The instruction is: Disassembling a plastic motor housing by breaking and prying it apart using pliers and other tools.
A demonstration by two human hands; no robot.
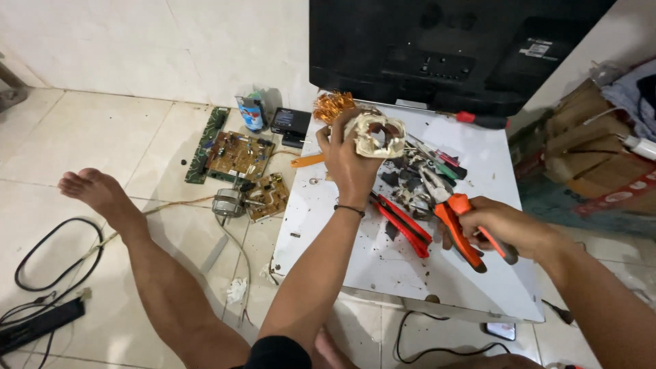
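My left hand (347, 158) grips a round, pale motor stator (377, 134) and holds it above the white board (383, 266). A bundle of copper wire (332, 106) sits just behind that hand. My right hand (504, 225) is closed around the orange handles of pliers (459, 220), whose jaws point toward a heap of dark debris (408, 184). Red-handled cutters (403, 224) lie on the board between my two hands.
A black appliance back (451, 48) stands behind the board. Circuit boards (239, 156), a small motor (229, 202) and black cables (48, 273) lie on the tiled floor at left. My bare leg (137, 253) stretches out left. Cardboard (581, 143) is at right.
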